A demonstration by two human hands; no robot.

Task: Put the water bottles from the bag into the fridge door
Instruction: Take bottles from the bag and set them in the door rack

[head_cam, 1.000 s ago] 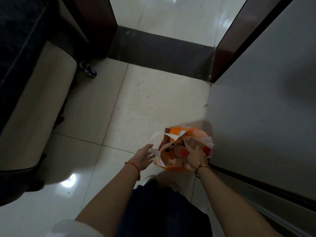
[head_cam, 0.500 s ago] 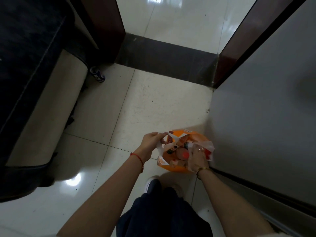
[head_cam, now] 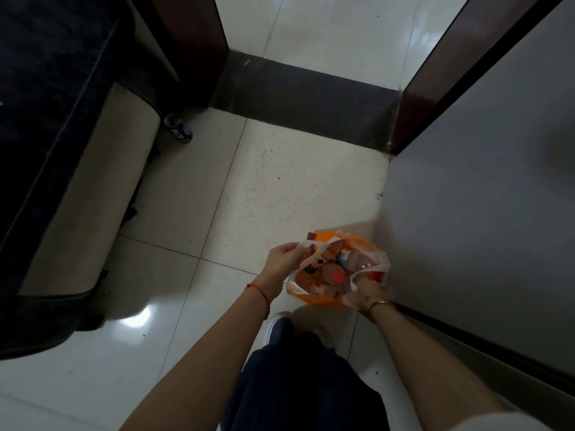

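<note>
— Fingers (head_cam: 291, 248) of the left hand (head_cam: 281, 259) are pinched closed on the white handle (head_cam: 306, 244) at the left rim of the bag (head_cam: 357, 241), low in the frame, right of centre. What about the other side?

— Right hand (head_cam: 365, 292) is clenched on the opposite white handle (head_cam: 378, 265), at the bag's lower right edge. Between the two grips the mouth of the bag is spread open.

— And the water bottles?

— Inside the bag. One clear water bottle (head_cam: 353, 259) lies tilted near the top of the opening, and a red cap (head_cam: 338, 276) shows just below it. Other packages are crowded around them; I cannot tell how many bottles there are in all.

— Where does the bag sit?

— On the pale tiled floor (head_cam: 264, 181), just beside the grey fridge (head_cam: 482, 228) that fills the right side of the frame. Its face looks closed from this angle.

— Anything else around?

— A dark sofa (head_cam: 46, 135) runs down the left side, with a drinks can (head_cam: 179, 129) standing on the floor by its upper corner. A doorway with a dark threshold (head_cam: 305, 91) crosses the top. At the bottom centre are the person's dark trousers and a shoe (head_cam: 278, 328) with a white edge. A red string (head_cam: 259, 292) circles the left wrist, a gold bracelet (head_cam: 379, 303) the right.
</note>
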